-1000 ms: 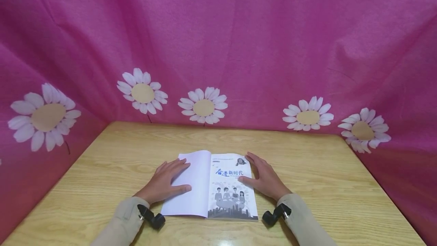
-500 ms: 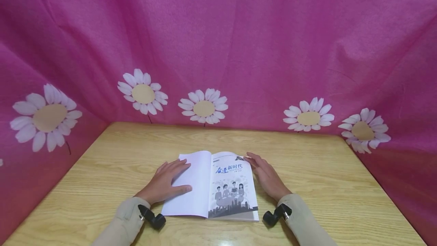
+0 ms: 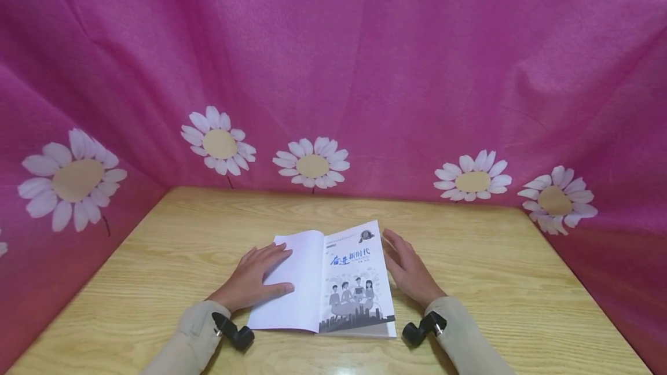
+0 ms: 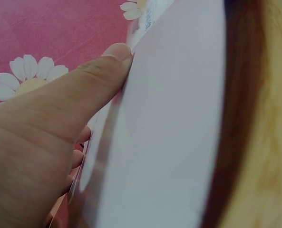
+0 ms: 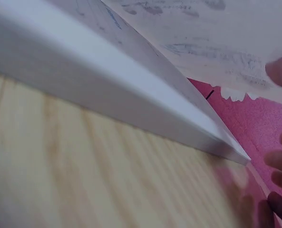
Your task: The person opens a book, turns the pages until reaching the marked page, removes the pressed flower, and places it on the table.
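Observation:
A paperback book (image 3: 299, 305) lies open on the wooden table. Its left side is blank white; the right side carries a title page (image 3: 355, 274) with blue lettering and a grey drawing of seated figures. My left hand (image 3: 250, 276) rests on the left side with fingers spread, and its thumb (image 4: 100, 76) lies against the white paper in the left wrist view. The title page is raised at its outer edge, above the pages beneath. Beside that edge is my right hand (image 3: 411, 271), fingers loosely extended. Its thumb (image 5: 279, 72) overlaps the raised page in the right wrist view; whether they touch I cannot tell.
Pink cloth (image 3: 391, 74) printed with white daisies hangs behind and at both sides of the table (image 3: 495, 282). A black wrist camera (image 3: 233, 331) sits on the left sleeve and another black camera (image 3: 423, 328) on the right.
The title page has lifted from flat and now tilts up at its outer edge. My right thumb has moved off the page's face to the right; the left hand stays put.

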The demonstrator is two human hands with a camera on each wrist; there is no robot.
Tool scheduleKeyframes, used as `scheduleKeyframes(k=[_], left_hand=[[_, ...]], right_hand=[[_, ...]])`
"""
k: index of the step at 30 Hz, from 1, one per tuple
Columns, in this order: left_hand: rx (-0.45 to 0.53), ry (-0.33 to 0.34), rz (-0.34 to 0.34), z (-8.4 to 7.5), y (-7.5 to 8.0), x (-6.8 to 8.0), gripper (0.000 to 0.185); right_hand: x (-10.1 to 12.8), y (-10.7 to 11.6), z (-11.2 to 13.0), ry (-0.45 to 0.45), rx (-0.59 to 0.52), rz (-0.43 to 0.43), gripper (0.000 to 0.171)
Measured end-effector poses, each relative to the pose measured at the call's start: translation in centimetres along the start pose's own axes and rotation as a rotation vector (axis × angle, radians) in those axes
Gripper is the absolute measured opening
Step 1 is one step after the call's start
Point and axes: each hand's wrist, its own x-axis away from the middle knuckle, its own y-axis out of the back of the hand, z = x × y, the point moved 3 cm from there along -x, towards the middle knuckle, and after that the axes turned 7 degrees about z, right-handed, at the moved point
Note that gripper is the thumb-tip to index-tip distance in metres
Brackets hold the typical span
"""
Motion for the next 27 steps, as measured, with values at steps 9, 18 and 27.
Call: scheduleKeyframes(k=[9,18,27], left_hand=[[-0.001,-0.003,0.001,-0.1,0.2,0.0,0.081],[0.005,0.021,0.008,-0.1,0.2,0.1,0.081],[0.006,0.01,0.007,0.0,0.1,0.1,0.08]], right_hand=[[0.1,0.2,0.5,0.126,0.133,-0.021,0.042],[0.3,-0.2,2.4,0.177,0.194,0.11,0.043],[0.9,-1.4,5.6,0.215,0.275,0.219,0.055]])
